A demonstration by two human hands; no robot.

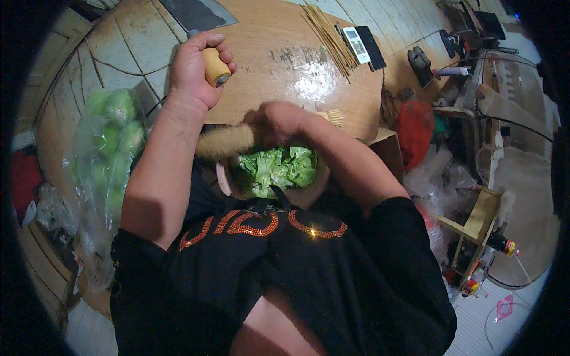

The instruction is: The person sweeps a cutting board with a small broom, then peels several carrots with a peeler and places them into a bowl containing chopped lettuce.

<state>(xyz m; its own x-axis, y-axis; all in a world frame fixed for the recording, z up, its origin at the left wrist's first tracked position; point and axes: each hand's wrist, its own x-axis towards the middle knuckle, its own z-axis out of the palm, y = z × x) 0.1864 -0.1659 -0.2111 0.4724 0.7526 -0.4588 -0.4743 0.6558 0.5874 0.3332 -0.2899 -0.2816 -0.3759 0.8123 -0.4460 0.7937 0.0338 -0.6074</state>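
My left hand (200,69) is closed around the wooden handle (216,66) of a cleaver, whose broad dark blade (200,13) lies over the table's far left part. Blurred by motion, my right hand (280,122) is closed at the right end of a brown cylindrical object (227,141) at the table's near edge; its kind is unclear. Just below this hand, close to my body, a basin (224,178) holds cut leafy greens (278,169). Thin wooden sticks (329,42) lie on the wooden table (262,84), and a pale bundle (331,118) shows behind my right forearm.
A white remote control (356,44) and a black phone (370,48) lie beside the sticks. On the left is a clear plastic bag (107,147) of green vegetables. A cardboard box (387,149), a red bag (416,133) and a small wooden stool (478,218) are on the right.
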